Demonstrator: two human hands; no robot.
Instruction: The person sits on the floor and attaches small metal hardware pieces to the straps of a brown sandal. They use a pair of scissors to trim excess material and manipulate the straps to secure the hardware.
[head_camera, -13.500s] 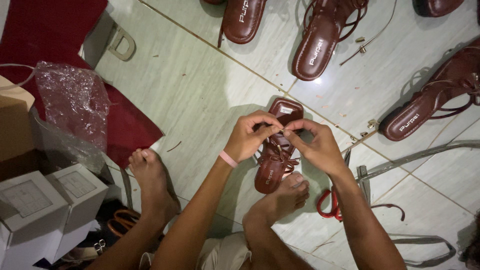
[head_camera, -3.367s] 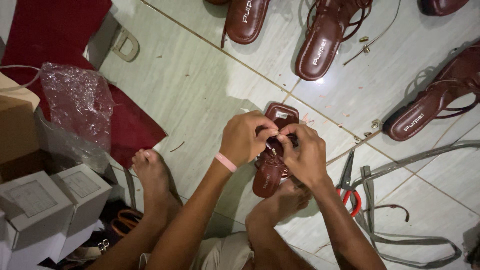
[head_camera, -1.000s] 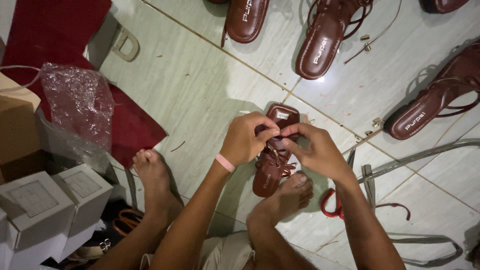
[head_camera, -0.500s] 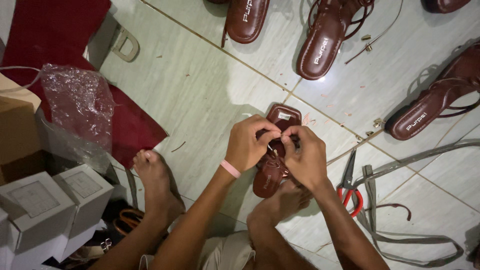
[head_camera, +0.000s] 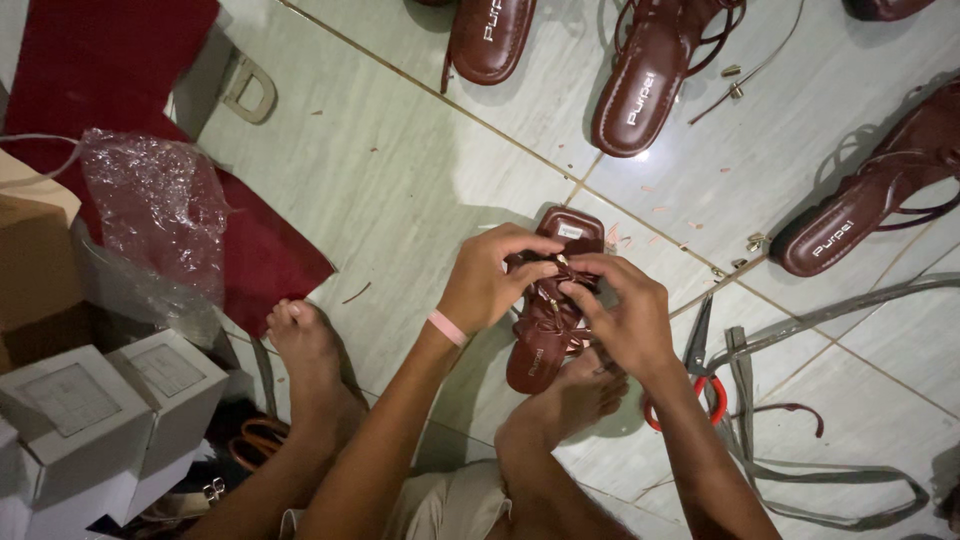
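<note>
A dark red strappy sandal (head_camera: 545, 350) lies on the pale tiled floor, its heel end pinned under my right foot (head_camera: 570, 400). My left hand (head_camera: 490, 280), with a pink band on the wrist, pinches the straps near the toe end. My right hand (head_camera: 620, 315) grips the same straps from the right, and the fingertips of both hands meet over a small metal fitting. My left foot (head_camera: 310, 360) rests flat on the floor to the left.
Red-handled scissors (head_camera: 695, 370) and grey strap lengths (head_camera: 800, 470) lie right of my hands. Three more dark red sandals (head_camera: 640, 80) sit along the top and right. A crumpled clear bag (head_camera: 160, 210), red cloth (head_camera: 110, 70) and white boxes (head_camera: 110, 410) stand at left.
Both hands have stayed on the sandal straps, fingers shifting slightly. My right hand's position over the scissors varies between frames, covering more or less of them.
</note>
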